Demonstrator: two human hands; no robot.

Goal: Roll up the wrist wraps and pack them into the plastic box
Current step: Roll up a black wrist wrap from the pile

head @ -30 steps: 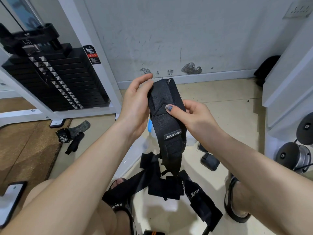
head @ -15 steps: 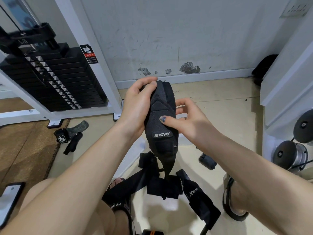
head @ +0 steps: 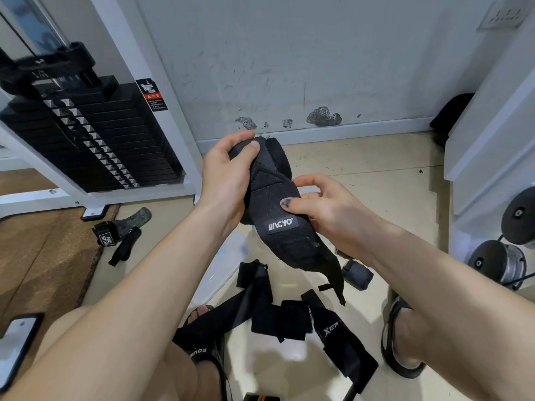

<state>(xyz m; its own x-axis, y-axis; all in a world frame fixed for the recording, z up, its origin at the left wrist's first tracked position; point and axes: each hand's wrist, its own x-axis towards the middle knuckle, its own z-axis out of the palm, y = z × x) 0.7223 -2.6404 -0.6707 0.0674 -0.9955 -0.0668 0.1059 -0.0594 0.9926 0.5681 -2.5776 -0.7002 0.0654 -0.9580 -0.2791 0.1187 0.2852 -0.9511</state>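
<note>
Left hand (head: 228,175) grips the rolled upper end of a black wrist wrap (head: 278,209), thumb pressed over the top. Right hand (head: 324,209) pinches the same wrap at mid-length, thumb on its face just above the logo patch; the loose tail hangs below. Held above the floor (head: 376,175). Beneath lie further unrolled wraps (head: 278,314), one rolled wrap (head: 357,274), and a clear plastic box (head: 231,250), partly hidden by the forearms.

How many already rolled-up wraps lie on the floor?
1: a rolled wrap lies on the floor under the right hand. More may be hidden behind the arms.
</note>
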